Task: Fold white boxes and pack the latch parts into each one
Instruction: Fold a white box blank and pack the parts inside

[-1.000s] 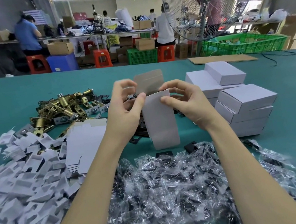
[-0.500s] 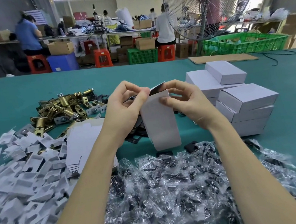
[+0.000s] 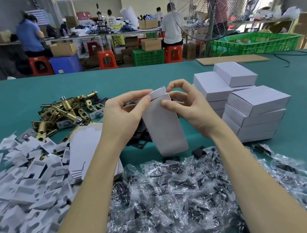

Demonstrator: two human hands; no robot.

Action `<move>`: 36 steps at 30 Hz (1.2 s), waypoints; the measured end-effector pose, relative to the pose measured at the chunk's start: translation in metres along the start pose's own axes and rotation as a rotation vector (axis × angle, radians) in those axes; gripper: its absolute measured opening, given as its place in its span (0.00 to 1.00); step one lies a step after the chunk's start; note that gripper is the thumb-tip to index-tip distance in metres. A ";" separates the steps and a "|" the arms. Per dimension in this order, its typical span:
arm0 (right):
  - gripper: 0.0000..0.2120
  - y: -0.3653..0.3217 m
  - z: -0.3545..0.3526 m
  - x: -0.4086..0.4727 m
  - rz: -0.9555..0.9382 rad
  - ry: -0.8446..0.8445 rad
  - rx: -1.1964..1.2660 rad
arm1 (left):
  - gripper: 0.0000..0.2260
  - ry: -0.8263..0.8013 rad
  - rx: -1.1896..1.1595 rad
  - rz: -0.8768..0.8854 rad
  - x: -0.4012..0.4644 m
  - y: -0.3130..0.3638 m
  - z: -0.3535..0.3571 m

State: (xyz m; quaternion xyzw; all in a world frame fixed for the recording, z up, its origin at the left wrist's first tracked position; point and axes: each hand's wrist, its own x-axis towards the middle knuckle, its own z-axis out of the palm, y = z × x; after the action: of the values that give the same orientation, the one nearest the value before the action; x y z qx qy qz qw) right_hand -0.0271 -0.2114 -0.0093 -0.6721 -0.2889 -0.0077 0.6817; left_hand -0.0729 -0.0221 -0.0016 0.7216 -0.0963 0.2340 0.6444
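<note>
Both hands are gripping the white box [image 3: 164,126] above the table [image 3: 10,100]: left hand [image 3: 127,116] and right hand [image 3: 188,107] are pinching its top flap shut. Judging the fold step nearly done; next move needs tucking the flap, then picking brass latch parts [image 3: 66,112].

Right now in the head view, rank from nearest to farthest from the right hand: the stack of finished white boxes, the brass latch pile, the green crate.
1. Stack of finished white boxes: just right of the right hand.
2. Brass latch pile: across the table, beyond the left hand.
3. Green crate: off the table, far right background.
</note>
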 end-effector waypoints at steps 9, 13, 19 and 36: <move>0.09 0.008 0.011 0.001 0.048 0.081 0.249 | 0.07 -0.050 0.099 0.122 -0.005 -0.003 0.003; 0.09 0.001 0.012 0.005 0.025 0.081 0.281 | 0.07 -0.010 0.071 0.195 -0.006 -0.007 0.009; 0.15 0.005 0.009 -0.003 0.110 -0.048 -0.039 | 0.08 0.044 -0.003 0.167 -0.008 -0.012 0.016; 0.12 -0.007 0.002 -0.002 0.080 -0.058 -0.230 | 0.06 0.005 -0.057 0.058 -0.003 -0.009 0.010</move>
State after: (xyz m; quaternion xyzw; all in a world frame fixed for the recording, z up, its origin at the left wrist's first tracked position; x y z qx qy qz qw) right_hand -0.0321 -0.2108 -0.0043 -0.7566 -0.2787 0.0057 0.5914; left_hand -0.0690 -0.0312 -0.0116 0.6991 -0.1224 0.2516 0.6580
